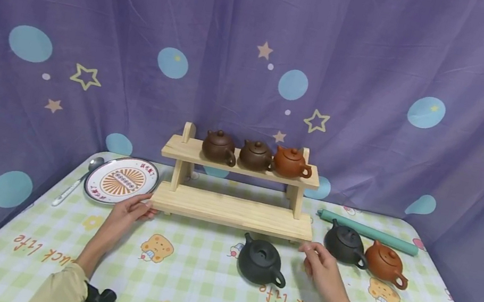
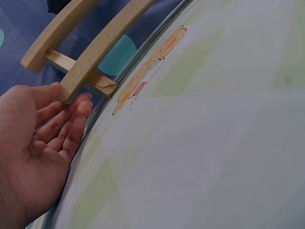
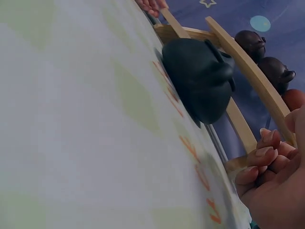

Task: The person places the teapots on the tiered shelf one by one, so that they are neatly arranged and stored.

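L hand [image 1: 128, 213]: fingers clamped on shelf [image 1: 231, 209]; R hand [image 1: 321, 266]: fingers curled nr it (grip? can't tell).

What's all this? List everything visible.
Tiered shelf: one, beige, centre
Brown teapots: two, dark, upper tier
Orange teapots: two, reddish, upper tier and right
Black teapots: two, black, front and right
Rod: one, green, right
Plate: one, patterned white, left
Spoon: one, silver and white, left
Tablecloth: one, green check, table
Curtain: one, purple, behind
Wrist cameras: two, black, wrists
Sleeves: two, beige, forearms
Left hand: one, bare, shelf's left
Right hand: one, bare, shelf's right
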The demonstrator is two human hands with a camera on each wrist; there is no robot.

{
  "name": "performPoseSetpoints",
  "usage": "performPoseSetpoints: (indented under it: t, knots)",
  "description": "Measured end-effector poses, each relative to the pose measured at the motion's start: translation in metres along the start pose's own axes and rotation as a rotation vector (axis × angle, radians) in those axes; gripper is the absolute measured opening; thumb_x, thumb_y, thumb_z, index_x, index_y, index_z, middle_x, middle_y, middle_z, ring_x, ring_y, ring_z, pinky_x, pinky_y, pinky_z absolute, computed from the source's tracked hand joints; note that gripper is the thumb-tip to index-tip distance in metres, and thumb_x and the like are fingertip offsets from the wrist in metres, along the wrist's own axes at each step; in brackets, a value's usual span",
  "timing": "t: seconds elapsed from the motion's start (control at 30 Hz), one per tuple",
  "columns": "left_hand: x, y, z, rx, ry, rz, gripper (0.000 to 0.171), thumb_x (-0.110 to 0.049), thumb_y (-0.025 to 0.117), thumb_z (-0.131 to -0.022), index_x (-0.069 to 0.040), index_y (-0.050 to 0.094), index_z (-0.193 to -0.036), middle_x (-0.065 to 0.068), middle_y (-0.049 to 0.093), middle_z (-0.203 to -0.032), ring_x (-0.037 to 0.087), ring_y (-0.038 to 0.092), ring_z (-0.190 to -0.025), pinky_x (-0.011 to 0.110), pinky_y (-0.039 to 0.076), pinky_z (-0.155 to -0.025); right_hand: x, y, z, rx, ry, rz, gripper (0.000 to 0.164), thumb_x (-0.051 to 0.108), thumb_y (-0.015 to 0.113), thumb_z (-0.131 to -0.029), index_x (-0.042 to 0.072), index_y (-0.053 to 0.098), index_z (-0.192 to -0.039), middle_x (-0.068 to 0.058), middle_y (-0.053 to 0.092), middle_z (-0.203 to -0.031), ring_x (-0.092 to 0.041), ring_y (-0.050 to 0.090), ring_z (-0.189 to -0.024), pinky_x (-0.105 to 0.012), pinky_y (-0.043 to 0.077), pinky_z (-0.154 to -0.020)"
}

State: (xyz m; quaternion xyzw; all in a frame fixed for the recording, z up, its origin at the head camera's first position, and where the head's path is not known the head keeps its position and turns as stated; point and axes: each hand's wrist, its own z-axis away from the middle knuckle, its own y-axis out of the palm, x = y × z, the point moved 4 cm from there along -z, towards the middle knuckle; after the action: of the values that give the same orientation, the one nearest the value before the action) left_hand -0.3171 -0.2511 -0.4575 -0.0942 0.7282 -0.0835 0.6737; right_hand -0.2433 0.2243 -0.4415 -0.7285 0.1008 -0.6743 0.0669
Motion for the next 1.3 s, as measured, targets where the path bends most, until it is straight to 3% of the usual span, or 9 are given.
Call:
performPoseSetpoints:
  t: [0.67, 1.3]
  knots:
    - [-0.001, 0.0, 0.001, 0.003, 0.0, -0.003, 0.054, -0.023, 0.054, -0.11, 0.009, 0.041, -0.152, 0.024, 0.07, -0.119, 0.007, 0.07, -0.091, 0.016, 0.054, -0.088, -0.005, 0.011, 0.031, 0.066, 0.146, 0.026, 0.026, 0.022, 0.049, -0.111, 0.001, 0.065, -0.112, -0.005, 0.045, -0.066, -0.014, 0.039, -0.057, -0.024, 0.032, -0.051]
    - [-0.003, 0.0, 0.001, -0.003, -0.024, -0.035, 0.056, -0.027, 0.055, -0.11, 0.006, 0.041, -0.153, 0.02, 0.072, -0.118, 0.007, 0.07, -0.092, 0.016, 0.053, -0.089, -0.002, 0.02, 0.041, 0.169, 0.122, 0.034, 0.028, 0.022, 0.05, -0.111, -0.003, 0.063, -0.114, -0.004, 0.048, -0.065, -0.013, 0.042, -0.053, -0.025, 0.039, -0.046]
